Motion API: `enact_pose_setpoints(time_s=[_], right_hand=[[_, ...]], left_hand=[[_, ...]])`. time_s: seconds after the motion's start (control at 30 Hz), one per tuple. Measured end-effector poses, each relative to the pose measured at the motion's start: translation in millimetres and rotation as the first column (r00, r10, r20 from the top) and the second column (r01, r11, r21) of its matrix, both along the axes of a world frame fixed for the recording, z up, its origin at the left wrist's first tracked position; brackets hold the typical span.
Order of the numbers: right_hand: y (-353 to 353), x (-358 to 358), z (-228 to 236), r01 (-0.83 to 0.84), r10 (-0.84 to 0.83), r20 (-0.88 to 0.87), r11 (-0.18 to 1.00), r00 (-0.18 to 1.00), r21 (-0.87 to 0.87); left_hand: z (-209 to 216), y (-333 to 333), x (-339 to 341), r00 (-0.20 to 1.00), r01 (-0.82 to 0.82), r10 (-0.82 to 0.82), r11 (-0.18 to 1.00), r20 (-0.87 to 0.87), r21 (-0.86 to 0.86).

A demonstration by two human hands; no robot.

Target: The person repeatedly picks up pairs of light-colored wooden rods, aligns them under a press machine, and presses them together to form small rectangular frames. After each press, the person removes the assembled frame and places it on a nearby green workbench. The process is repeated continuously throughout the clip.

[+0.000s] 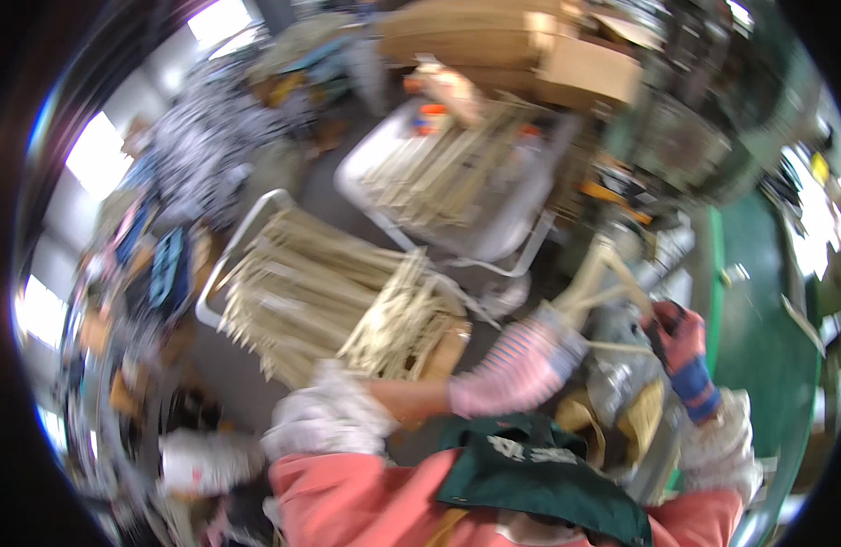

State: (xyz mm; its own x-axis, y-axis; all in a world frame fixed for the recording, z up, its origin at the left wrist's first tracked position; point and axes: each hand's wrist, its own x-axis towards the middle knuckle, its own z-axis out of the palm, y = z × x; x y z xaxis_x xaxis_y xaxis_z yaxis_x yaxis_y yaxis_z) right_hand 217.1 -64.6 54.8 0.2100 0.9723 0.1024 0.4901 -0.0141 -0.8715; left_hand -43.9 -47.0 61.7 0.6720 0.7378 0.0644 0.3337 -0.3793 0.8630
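My left hand (525, 360), in a pink-and-white striped glove with a grey-blue end, is closed around some long cream-coloured strips (586, 284) at the right of centre. Those strips fan up and across toward my right hand (680, 342). That hand, in a pink and blue glove with dark patches, appears closed on the strips' other side. Motion blur hides the fingertips and how the strips join. To the left of my hands, a large pile of similar cream strips (302, 287) lies on a white-framed stand (206, 305).
Behind the pile stands a pale tray (357, 173) with more strips and orange-topped bottles (430, 118). Cardboard boxes (589, 68) sit at the back. Green machinery (685, 137) and a green work surface (762, 301) are at the right. Clear plastic bags (612, 378) lie below my hands.
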Motion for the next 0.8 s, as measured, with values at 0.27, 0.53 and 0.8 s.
enact_pose_setpoints(time_s=[0.27,0.53,0.8], right_hand=[[-57.3,27.5,31.1,-0.097,0.128,-0.126,0.97,0.984,0.225],[-67.5,-88.4,-36.3,-0.24,0.231,-0.248,0.971,0.941,-0.008],[-19.4,-153.1,-18.6,-0.135,0.178,-0.429,0.983,0.886,0.127]], left_hand=[[-23.6,-78.1,-6.2,0.835,-0.55,0.431,0.647,0.342,0.528],[42.3,-58.5,-43.4,0.878,-0.386,0.471,0.583,0.09,0.715],[79.4,30.4,-189.6,0.812,-0.187,0.574,0.425,-0.105,0.885]])
